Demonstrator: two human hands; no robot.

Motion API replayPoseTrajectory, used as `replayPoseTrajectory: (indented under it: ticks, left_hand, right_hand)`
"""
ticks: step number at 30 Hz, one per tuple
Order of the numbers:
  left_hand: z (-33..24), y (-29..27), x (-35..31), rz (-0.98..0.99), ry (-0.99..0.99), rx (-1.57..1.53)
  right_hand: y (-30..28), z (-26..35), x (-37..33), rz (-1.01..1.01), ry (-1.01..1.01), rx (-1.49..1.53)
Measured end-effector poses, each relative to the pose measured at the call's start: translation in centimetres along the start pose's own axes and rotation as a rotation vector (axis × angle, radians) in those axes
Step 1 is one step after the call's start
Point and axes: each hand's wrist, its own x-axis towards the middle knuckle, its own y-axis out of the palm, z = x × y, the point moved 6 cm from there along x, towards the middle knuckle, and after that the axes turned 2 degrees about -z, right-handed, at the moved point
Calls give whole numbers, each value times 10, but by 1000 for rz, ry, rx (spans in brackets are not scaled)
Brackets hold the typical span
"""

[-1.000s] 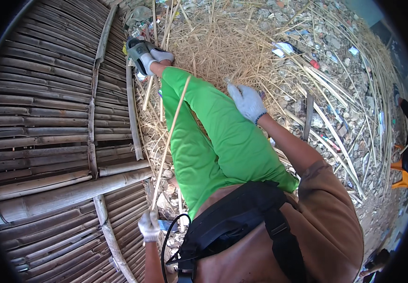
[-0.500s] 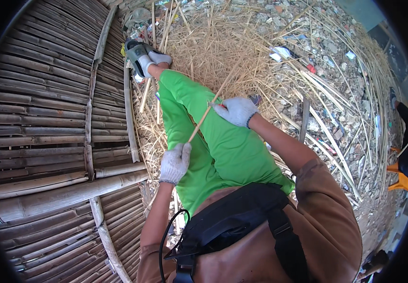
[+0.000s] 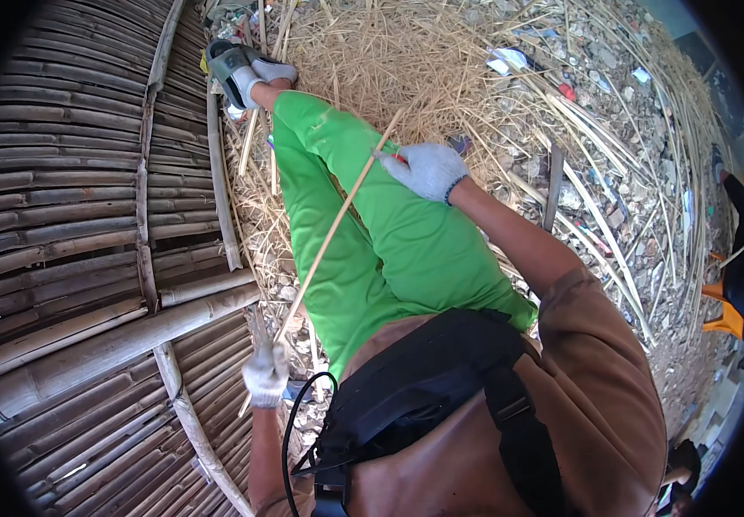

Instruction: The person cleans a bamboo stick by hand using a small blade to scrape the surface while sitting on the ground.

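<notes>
A long, thin bamboo strip [image 3: 329, 237] runs slantwise across my green-trousered legs, its far end above my right knee. My left hand [image 3: 266, 375], in a white knitted glove, is closed round the strip's near part beside my left hip; a short end sticks out below it. My right hand [image 3: 428, 171], gloved the same way, is closed over my right thigh, its fingertips at the strip's upper part. A small red-handled tool [image 3: 399, 158] shows between thumb and fingers there; the rest of it is mostly hidden.
A bamboo slat panel [image 3: 62, 207] with a thick pole [image 3: 122, 332] lies along my left. Straw-like shavings [image 3: 372, 69] cover the ground ahead. Long split strips [image 3: 604, 233] lie on rubble to the right. At the far right, a person sits near an orange stool [image 3: 723, 312].
My left hand has pulled back toward my hip, and more of the strip now lies between my hands. My right hand has shifted slightly up and left.
</notes>
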Motion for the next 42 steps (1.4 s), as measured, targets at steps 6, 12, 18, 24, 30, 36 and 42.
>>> replayPoseTrajectory:
  ticks: [6, 12, 18, 24, 30, 36, 42]
  left_hand:
    - [87, -27, -124, -55, -52, 203]
    - [67, -4, -89, -92, -122, 108]
    - [-53, 42, 99, 5, -106, -44]
    - [-112, 48, 188, -55, 53, 21]
    - [-88, 28, 153, -92, 95, 98]
    - [-26, 18, 56, -157, 76, 41]
    - [64, -21, -77, -184, 61, 243]
  right_hand:
    - [-15, -35, 24, -178, 100, 121]
    - [-40, -14, -3, -244, 85, 189]
    - [-22, 22, -8, -60, -25, 55]
    - [-10, 26, -4, 6, -25, -81]
    - [-7, 15, -2, 6, 0, -52]
    - [-9, 20, -8, 17, -16, -47]
    - [3, 10, -3, 3, -6, -30]
